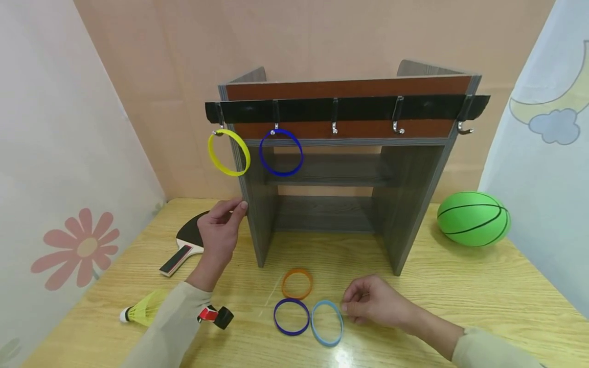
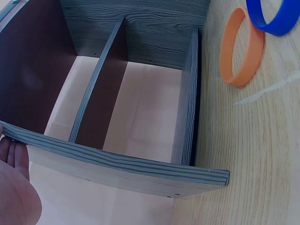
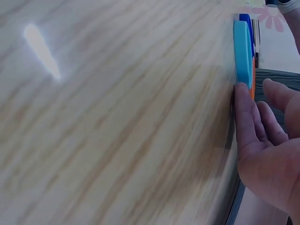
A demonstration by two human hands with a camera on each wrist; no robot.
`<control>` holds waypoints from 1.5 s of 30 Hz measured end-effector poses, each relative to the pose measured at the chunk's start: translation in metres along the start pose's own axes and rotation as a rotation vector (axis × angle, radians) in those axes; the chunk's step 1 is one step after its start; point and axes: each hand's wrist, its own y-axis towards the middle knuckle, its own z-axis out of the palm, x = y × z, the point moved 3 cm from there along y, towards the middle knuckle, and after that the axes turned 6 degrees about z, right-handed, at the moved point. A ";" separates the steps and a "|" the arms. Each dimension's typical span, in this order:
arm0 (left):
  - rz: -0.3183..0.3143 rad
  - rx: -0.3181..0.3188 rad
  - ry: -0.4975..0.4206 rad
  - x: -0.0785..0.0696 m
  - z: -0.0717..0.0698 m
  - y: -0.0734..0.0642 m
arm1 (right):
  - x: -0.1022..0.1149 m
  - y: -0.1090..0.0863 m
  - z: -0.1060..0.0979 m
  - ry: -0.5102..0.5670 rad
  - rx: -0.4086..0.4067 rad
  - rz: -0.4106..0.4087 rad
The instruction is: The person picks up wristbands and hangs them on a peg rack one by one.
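Gripping the stand by its left front edge with the left hand, thumb and curled fingers seemingly closed on the panel. Meanwhile, low in front of the stand, reaching in with the right hand, thumb apart from forefinger, nothing held, forefinger touching or all but touching the light blue band. Also on the surface before the stand: nearest to it the orange band, a little farther out the purple band. Up on the stand's hooks, hanging from the two leftmost: the yellow band, then the blue band. Careful now! Easy to shove the light blue band sideways into the purple one through a clumsy forefinger push; possible, too, to jolt the stand and shake a hung band loose through too hard a left-hand pull.
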 end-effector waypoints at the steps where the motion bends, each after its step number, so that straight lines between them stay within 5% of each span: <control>1: -0.001 -0.001 -0.003 0.000 0.000 0.000 | -0.001 0.000 0.000 -0.001 0.000 0.008; 22: 0.014 -0.012 -0.021 0.000 0.001 -0.001 | 0.005 0.016 0.006 -0.159 -0.002 0.046; 45: 0.006 -0.015 0.010 0.000 0.000 -0.001 | 0.004 0.020 0.007 -0.175 -0.051 0.144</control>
